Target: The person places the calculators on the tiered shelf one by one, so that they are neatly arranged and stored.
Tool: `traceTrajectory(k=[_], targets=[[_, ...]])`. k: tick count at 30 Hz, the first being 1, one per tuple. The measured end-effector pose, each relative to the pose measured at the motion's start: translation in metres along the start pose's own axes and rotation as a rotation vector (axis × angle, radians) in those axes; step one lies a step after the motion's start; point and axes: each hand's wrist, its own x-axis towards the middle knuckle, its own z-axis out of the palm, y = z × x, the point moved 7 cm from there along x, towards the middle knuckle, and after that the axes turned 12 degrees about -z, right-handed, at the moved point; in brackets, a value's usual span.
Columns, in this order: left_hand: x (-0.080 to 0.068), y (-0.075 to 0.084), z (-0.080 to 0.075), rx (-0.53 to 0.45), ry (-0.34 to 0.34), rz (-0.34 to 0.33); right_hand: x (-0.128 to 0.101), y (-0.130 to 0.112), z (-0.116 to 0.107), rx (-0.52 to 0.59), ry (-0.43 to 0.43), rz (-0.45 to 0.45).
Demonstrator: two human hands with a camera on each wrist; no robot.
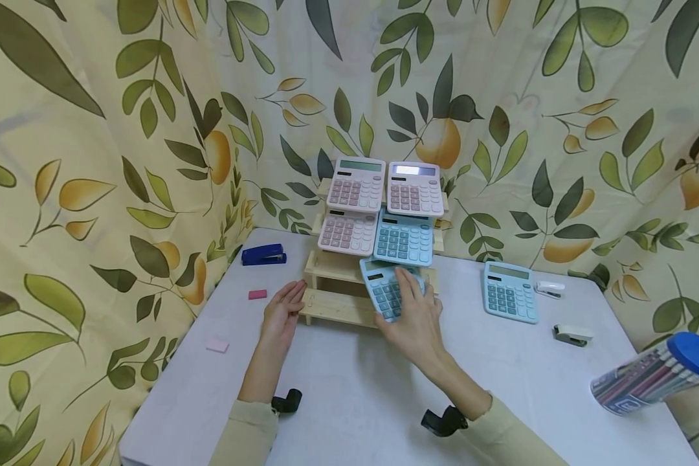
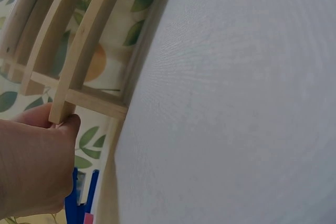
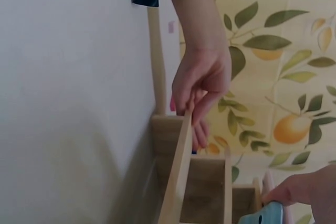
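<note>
Leaf-and-pear curtains close off the back and sides, and a white table point(image 1: 349, 388) fills the floor of my head view. At 12 o'clock on it stands a stepped pale wooden rack point(image 1: 334, 304), with two pink calculators and one blue calculator already leaning on its upper tiers.

My right hand point(image 1: 416, 320) has the light blue desk calculator point(image 1: 387, 291), fingers curled over its key face and right edge, thumb side hidden. It sits at the rack's lower right step, tilted, top end pointing to roughly 11 o'clock, long axis running up the slope of the rack. From the fingers the calculator lies at 10 to 11 o'clock, just past the knuckles.

My left hand point(image 1: 282, 314) is at 9 o'clock of the rack; its fingers point(image 3: 197, 124) are pinched round the lowest wooden rail's left end, bracing the frame. The left wrist view shows the thumb point(image 2: 65, 124) pressed at that rail's tip.

The right hand is plainly the nearer one to the calculator.

A second blue calculator point(image 1: 509, 291) lies flat at 2 o'clock, well apart from both hands.
</note>
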Motion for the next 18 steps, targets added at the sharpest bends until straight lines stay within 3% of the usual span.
traceTrajectory(k=[18], targets=[[0.003,-0.001,-0.002,-0.008,-0.006,0.011,0.012,-0.015,0.010,0.017,0.022,-0.033]])
